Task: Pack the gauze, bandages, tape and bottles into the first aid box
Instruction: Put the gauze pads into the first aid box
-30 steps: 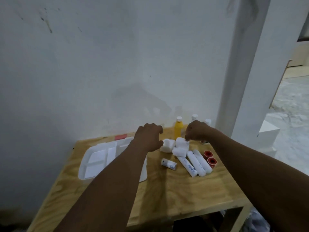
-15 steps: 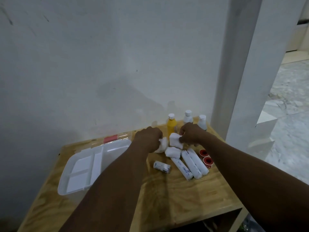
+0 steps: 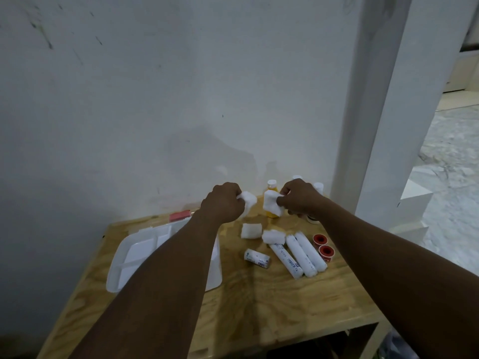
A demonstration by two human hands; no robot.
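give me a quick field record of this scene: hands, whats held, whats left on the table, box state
left hand: closed on a gauze pad, raised above the table
right hand: closed on a second gauze pad, raised
gauze on table: two pads
bandages: three long rolls side by side, one short roll apart
tape: two red spools
bottles: yellow bottle upright by the wall, white ones partly hidden
first aid box: open, visible compartments empty
table: plywood

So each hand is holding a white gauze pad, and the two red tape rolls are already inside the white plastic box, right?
Not quite. In the head view the two red tape rolls lie on the wooden table, right of the bandage rolls, not in the white plastic box. Left hand and right hand each hold a white gauze pad.
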